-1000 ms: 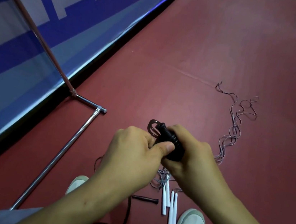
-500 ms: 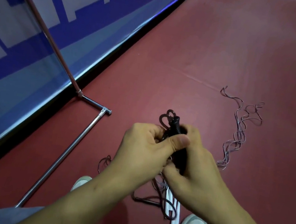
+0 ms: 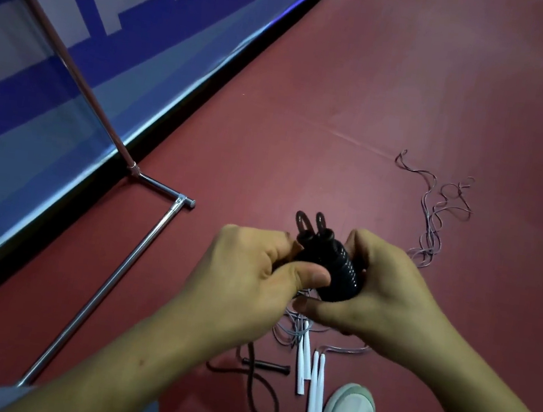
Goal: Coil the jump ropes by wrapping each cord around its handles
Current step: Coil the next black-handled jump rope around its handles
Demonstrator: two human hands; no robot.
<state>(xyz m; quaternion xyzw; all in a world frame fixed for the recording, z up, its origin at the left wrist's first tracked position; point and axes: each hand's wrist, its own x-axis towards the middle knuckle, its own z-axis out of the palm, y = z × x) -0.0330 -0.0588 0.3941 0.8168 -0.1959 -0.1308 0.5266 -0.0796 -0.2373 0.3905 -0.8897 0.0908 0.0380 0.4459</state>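
On the red floor [image 3: 417, 86] right of the steel rail [image 3: 107, 288], a person's left hand [image 3: 246, 278] and right hand [image 3: 385, 300] both gripped a black jump rope [image 3: 341, 270], its cord wound round the paired handles. Had either grip eased before the end was secured, the springy turns would likely have unwound. Farther right of the rail, tangled white-handled ropes [image 3: 302, 365] risked snagging underfoot.

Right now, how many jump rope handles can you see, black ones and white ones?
Black handles: 3 (one lying loose, two wrapped in the held bundle)
White handles: 4
Total: 7
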